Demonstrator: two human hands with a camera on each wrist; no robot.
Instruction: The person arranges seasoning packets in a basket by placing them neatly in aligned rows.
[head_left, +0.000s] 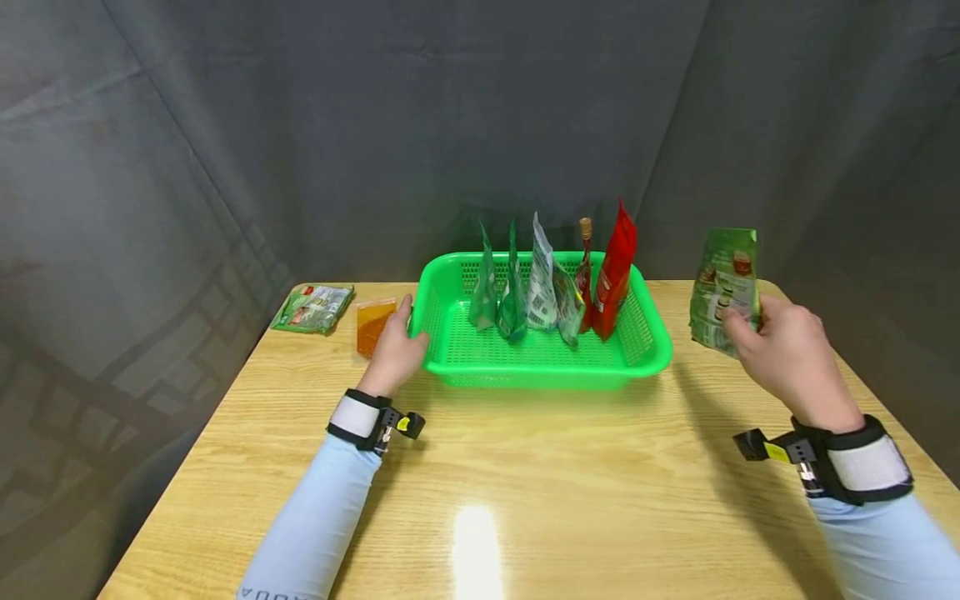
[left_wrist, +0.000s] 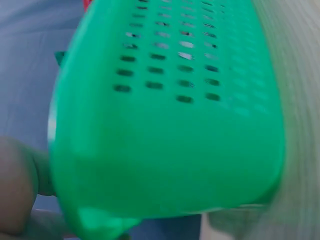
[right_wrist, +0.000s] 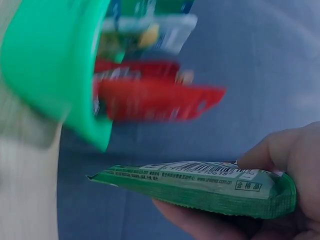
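Note:
In the head view, a green plastic basket (head_left: 525, 375) stands on the table. Several pouches stand upright inside, among them a red pouch (head_left: 615, 275) and a white pouch (head_left: 542, 279), with a slim red bottle (head_left: 584, 275) between. My left hand (head_left: 393, 354) grips the basket's left rim, thumb at the rim and fingers along the outside. To the right of the basket, my right hand (head_left: 791, 354) holds a green food pouch (head_left: 723, 279) above the table, the thumb across its face. The right wrist view shows this green pouch (right_wrist: 210, 187) edge-on, pinched between thumb and fingers.
A flat green packet (head_left: 313, 308) lies at the table's far left corner. Beside it, an orange-brown packet (head_left: 372, 327) is partly hidden by the left hand. A grey curtain (head_left: 480, 125) hangs behind the wooden table (head_left: 562, 475).

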